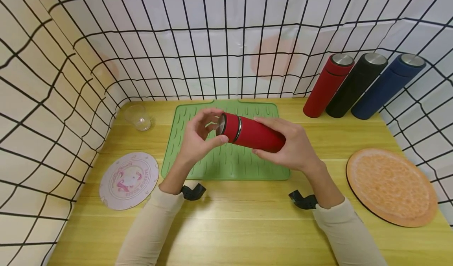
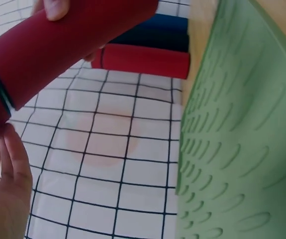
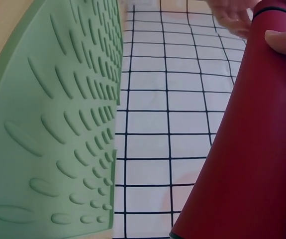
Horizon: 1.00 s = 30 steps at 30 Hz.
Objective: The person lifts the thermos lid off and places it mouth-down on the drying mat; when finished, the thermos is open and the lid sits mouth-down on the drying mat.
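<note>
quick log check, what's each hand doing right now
Left hand: closed, fingers pinching the cap of the tilted red flask.
Right hand: closed, holding that same flask.

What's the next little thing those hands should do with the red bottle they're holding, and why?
Probably a gentle twist of the cap with the left hand: its fingertips are on the cap, which is in place, while the right hand grips the body of the red bottle, seemingly steadying it.

Flask (image 1: pixel 260 135) above mat (image 1: pixel 226 168) on table (image 1: pixel 247 222); left of mat, glass (image 1: pixel 139 120) behind coaster (image 1: pixel 129 181); right, three other flasks (image 1: pixel 355 85) behind placemat (image 1: pixel 391 187).
</note>
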{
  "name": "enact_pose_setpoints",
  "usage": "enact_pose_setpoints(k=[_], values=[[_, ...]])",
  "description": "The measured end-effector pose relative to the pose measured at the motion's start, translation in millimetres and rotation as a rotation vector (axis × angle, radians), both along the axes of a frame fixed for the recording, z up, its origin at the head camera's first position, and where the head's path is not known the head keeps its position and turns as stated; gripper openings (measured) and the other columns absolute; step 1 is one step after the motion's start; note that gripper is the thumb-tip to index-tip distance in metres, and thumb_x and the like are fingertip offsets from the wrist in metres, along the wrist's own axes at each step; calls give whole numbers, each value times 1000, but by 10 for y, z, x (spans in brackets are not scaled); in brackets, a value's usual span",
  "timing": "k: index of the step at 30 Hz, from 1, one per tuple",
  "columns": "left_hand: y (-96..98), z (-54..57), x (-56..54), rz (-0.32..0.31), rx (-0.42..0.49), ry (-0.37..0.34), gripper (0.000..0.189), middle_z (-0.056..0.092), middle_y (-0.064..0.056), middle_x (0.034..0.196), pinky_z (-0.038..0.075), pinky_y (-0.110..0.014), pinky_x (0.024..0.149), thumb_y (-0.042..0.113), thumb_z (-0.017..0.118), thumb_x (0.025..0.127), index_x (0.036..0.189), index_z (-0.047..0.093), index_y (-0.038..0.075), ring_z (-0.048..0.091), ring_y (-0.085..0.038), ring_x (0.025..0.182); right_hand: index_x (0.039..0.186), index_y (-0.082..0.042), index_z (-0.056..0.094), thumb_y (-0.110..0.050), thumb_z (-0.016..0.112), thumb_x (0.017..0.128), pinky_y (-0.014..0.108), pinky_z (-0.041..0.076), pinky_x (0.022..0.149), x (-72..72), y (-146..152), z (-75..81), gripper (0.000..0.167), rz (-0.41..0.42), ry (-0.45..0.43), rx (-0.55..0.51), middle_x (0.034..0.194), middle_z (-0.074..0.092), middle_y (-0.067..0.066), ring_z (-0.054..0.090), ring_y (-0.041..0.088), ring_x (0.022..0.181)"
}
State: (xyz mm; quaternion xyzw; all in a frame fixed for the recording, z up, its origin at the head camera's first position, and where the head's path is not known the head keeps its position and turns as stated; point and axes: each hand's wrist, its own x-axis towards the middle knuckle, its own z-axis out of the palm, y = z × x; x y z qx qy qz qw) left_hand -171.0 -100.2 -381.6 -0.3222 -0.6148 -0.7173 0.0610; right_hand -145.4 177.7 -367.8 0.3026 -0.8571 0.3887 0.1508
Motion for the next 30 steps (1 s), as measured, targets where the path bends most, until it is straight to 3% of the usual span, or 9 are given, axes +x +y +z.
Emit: enact_pose_setpoints(k=[3, 8, 10, 12, 15, 17, 23, 26, 30], values=[[15, -3, -6, -31, -6, 24, 82, 58, -7, 141, 51, -33, 100, 46, 88, 80, 141, 53, 4, 54, -25, 128, 141, -24, 64, -24, 93, 72, 42, 63, 77, 0, -10, 2, 74, -1, 3, 7, 126, 72, 3, 67, 21, 109], [4, 17, -5, -236, 69, 70, 64, 44, -13, 160, 42, -41, 118, 10, 77, 88, 147, 53, 12, 35, -38, 150, 141, -25, 64, -24, 93, 72, 42, 62, 78, 1, -13, 5, 74, 6, -12, -9, 127, 72, 3, 67, 20, 109], [2, 19, -3, -215, 81, 51, 58, 52, -10, 154, 46, -38, 113, 10, 78, 88, 143, 59, 15, 43, -34, 145, 141, -25, 64, -22, 93, 72, 42, 63, 78, -1, -11, 3, 75, 8, -18, -16, 127, 72, 3, 66, 21, 110], [5, 13, 3, -128, 68, 20, 54, 62, -4, 142, 52, -32, 102, 23, 83, 87, 137, 63, 16, 54, -26, 132, 141, -25, 64, -22, 93, 72, 42, 63, 78, 0, -11, 2, 75, 9, -20, -18, 127, 71, 3, 66, 20, 110], [23, 4, 9, -4, 45, -27, 64, 67, 1, 123, 53, -27, 86, 43, 89, 80, 131, 64, 13, 59, -18, 110, 141, -25, 64, -22, 93, 72, 41, 63, 78, 3, -12, -1, 75, 8, -20, -15, 127, 71, 3, 66, 21, 110], [33, -8, 4, 18, 42, -30, 73, 65, 1, 122, 52, -27, 85, 51, 89, 77, 131, 62, 10, 60, -18, 110, 141, -25, 63, -23, 93, 72, 41, 63, 78, 8, -14, 1, 75, 9, -22, -14, 127, 71, 3, 66, 20, 110], [31, -2, -26, -234, 105, 71, 79, 41, -13, 161, 40, -45, 120, 27, 83, 87, 153, 43, 10, 35, -36, 150, 141, -25, 64, -21, 93, 72, 40, 62, 79, 12, 0, 3, 75, 15, -42, -32, 127, 71, 2, 66, 19, 110], [23, 7, -23, -320, 124, 90, 73, 37, -13, 164, 42, -44, 119, 3, 71, 88, 154, 43, 15, 33, -37, 152, 141, -26, 64, -21, 94, 72, 39, 62, 79, 12, 7, 6, 75, 25, -51, -41, 128, 71, 1, 65, 18, 111], [14, -5, -33, -327, 151, 55, 74, 46, -9, 159, 51, -34, 107, -9, 63, 85, 152, 48, 20, 43, -30, 146, 141, -25, 64, -21, 94, 72, 39, 62, 80, 11, 9, 11, 75, 29, -56, -40, 128, 70, 1, 65, 18, 112]])
